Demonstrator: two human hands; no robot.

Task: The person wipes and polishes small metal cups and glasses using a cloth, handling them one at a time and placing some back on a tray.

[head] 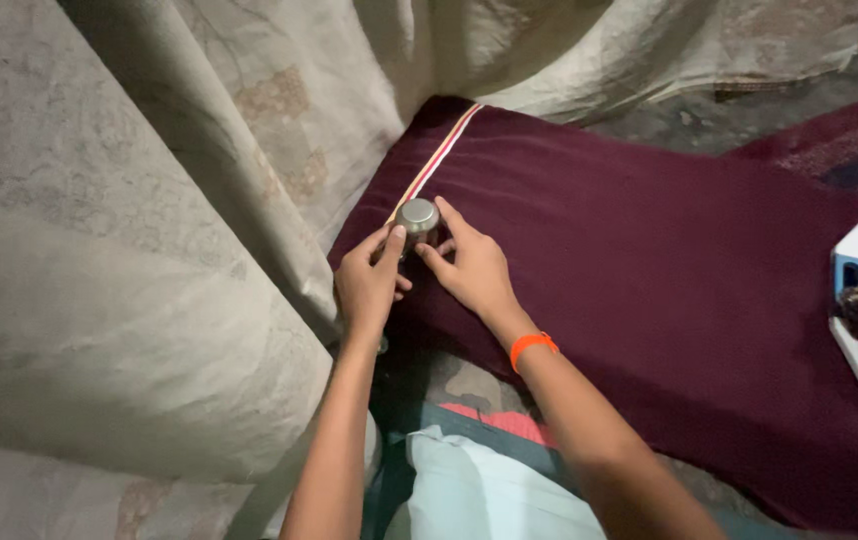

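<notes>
Head view: left hand [369, 285] and right hand [471, 268] close from either side on a small metal cup [418, 217], fingertips pinching its rim, likely to steady it. Cup sits on the maroon cloth [649, 250] near its striped edge; curtain [149, 250] left of cup, white tray [854, 345] far right.

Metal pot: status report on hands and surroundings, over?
Left hand and right hand both grip small metal pot. Pot on maroon cloth. Curtain close left.

A smooth, shiny metal cup [418, 216] sits on matt maroon cloth [649, 250] (velvety-looking).
</notes>
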